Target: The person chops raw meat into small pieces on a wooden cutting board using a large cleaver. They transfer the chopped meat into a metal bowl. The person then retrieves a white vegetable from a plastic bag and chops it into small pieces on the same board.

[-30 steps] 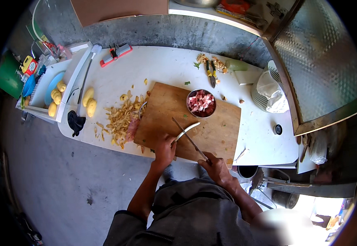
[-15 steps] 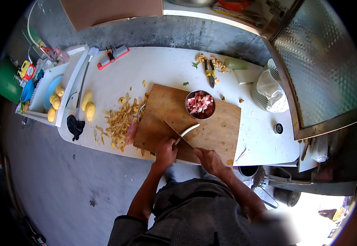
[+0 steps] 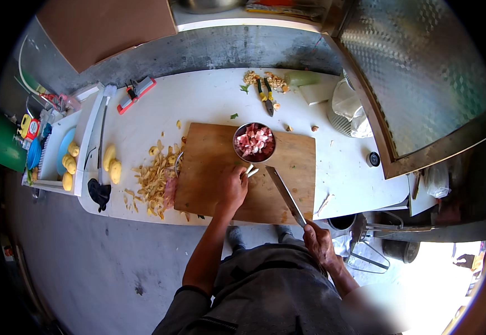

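On the wooden cutting board [image 3: 209, 146], my left hand [image 3: 233, 188] is closed around white scallion pieces [image 3: 252, 171], whose two pale ends stick out beside the fingers. My right hand [image 3: 319, 243] grips the handle of a long-bladed kitchen knife [image 3: 286, 195] at the board's near right edge. The blade slants up and left over the board, apart from the scallion. Just beyond my left hand is a metal bowl [image 3: 273, 152] holding diced pink and red meat [image 3: 254, 139].
Potato peelings [image 3: 155, 181] are heaped left of the board, with potatoes [image 3: 110, 163] farther left and a sink [image 3: 82, 120] beyond. Pliers [image 3: 266, 97] lie near shelled nuts or cloves at the back. An open glass-paned cabinet door [image 3: 416, 78] juts over the right side.
The knife has come off the scallion and swung right, with its tip now forward. My left hand has moved forward toward the bowl. One stalk has become two visible ends.
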Demonstrator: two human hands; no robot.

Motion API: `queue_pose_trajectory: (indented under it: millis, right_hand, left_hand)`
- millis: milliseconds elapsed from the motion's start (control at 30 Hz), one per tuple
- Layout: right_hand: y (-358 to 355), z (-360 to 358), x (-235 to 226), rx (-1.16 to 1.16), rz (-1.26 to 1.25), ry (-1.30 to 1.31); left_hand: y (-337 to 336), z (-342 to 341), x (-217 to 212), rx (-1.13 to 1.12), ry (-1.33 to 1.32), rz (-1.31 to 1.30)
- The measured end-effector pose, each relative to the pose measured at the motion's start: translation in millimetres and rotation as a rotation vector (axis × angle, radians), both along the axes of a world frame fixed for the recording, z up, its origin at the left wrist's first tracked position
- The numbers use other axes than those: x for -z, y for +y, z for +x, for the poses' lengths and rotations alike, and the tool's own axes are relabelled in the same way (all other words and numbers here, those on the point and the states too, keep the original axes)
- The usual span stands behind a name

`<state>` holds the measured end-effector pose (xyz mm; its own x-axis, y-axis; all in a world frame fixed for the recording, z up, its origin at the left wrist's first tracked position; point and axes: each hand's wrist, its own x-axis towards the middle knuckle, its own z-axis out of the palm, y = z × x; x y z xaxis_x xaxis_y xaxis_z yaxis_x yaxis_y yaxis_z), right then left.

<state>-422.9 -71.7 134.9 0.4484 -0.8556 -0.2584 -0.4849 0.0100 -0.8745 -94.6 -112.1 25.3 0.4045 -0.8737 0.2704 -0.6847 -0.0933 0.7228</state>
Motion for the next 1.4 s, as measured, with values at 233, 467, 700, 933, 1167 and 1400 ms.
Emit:
queue_pose_trajectory:
  millis: [233,467,700,933,1167,1400]
  right_hand:
    - [11,-15,-7,0.057,0.044,0.11]
    - [2,5,-22,-0.053,0.048,0.191]
    - [-7,32,4,-0.14,-0.144,0.139]
    - [-8,47,9,-0.2,-0.11,0.112]
    - [-9,53,11,-0.227,-0.069,0.127]
    - [-12,55,12,-0.25,-0.061,0.154]
  left_hand:
    - [6,-14,-3,0.076,-0.175,-0.135]
    - [16,-6,17,0.084,-0.235,-0.07]
    - [54,-6,16,0.027,-0.115,-0.061]
    - [83,7,4,-0.019,-0.063,-0.082]
    - [81,2,14,0.001,-0.023,-0.037]
    - [70,4,17,0.015,-0.057,-0.012]
